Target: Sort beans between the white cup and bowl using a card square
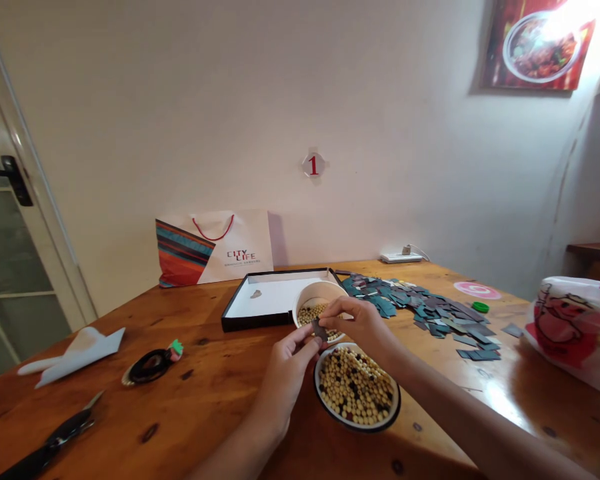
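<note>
My left hand (296,353) pinches a small dark flat piece (320,329) between thumb and fingers. From the right, my right hand (353,320) reaches in with its fingertips closed at the upper edge of that same piece. Both hands are above the near rim of a white tub (325,292), tilted toward me, with tan beads inside. Just below them stands a dark-rimmed white bowl (321,399) filled with tan and dark round beads (357,387). Whether a bead is between my right fingertips is too small to tell.
A black-edged white tray (275,293) lies behind the tub. Many dark flat pieces (420,303) are heaped at right, near a green ring (480,307) and a plastic bag (575,333). At left are scissors (55,437), a black coil (150,365) and white paper (80,357).
</note>
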### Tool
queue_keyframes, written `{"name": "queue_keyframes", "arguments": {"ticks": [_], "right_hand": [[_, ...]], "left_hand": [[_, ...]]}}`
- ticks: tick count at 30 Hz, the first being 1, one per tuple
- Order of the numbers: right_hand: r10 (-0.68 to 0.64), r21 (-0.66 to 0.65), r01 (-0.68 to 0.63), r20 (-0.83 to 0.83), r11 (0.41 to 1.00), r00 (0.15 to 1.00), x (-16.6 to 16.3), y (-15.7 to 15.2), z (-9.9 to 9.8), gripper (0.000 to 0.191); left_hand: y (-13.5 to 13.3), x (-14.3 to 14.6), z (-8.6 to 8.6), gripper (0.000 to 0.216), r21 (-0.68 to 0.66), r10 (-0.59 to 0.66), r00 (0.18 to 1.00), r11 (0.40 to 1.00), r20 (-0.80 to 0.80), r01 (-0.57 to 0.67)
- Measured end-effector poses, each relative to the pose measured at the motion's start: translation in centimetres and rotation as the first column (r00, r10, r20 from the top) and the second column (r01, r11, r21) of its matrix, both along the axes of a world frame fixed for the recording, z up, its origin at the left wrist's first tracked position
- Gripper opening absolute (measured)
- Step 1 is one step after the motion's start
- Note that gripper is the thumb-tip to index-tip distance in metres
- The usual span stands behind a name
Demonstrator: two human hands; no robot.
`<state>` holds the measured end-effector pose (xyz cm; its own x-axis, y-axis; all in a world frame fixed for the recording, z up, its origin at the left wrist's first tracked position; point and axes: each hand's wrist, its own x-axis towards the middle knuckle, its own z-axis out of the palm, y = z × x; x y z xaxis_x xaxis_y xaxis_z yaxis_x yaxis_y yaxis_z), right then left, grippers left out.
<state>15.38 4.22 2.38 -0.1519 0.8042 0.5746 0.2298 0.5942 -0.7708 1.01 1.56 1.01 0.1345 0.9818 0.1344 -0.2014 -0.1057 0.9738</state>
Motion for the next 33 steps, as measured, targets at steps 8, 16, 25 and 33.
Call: {"name": "queue_keyframes", "arguments": {"ticks": [8, 16, 25, 33], "right_hand": [[0.027, 0.025, -0.027, 0.018, 0.999, 0.999, -0.01, -0.31, 0.31, 0.008], [0.065, 0.028, -0.065, 0.019, 0.997, 0.998, 0.01, -0.24, 0.24, 0.011], [0.05, 0.052, -0.052, 0.038, 0.997, 0.998, 0.02, -0.22, 0.22, 0.01], [0.057, 0.053, -0.058, 0.025, 0.997, 0.998, -0.16, -0.48, 0.46, 0.009]], "left_hand": [[0.07, -0.03, -0.17, 0.032, 0.016, -0.028, 1.0, 0.999, 0.008, 0.027], [-0.07, 0.09, 0.15, 0.032, -0.013, -0.013, 0.999, 1.0, 0.034, 0.013], [0.24, -0.05, -0.26, 0.034, 0.023, -0.019, 1.0, 1.0, 0.013, 0.019], [-0.03, 0.0, -0.02, 0.031, 0.021, -0.004, 1.0, 1.0, 0.023, 0.003]]}}
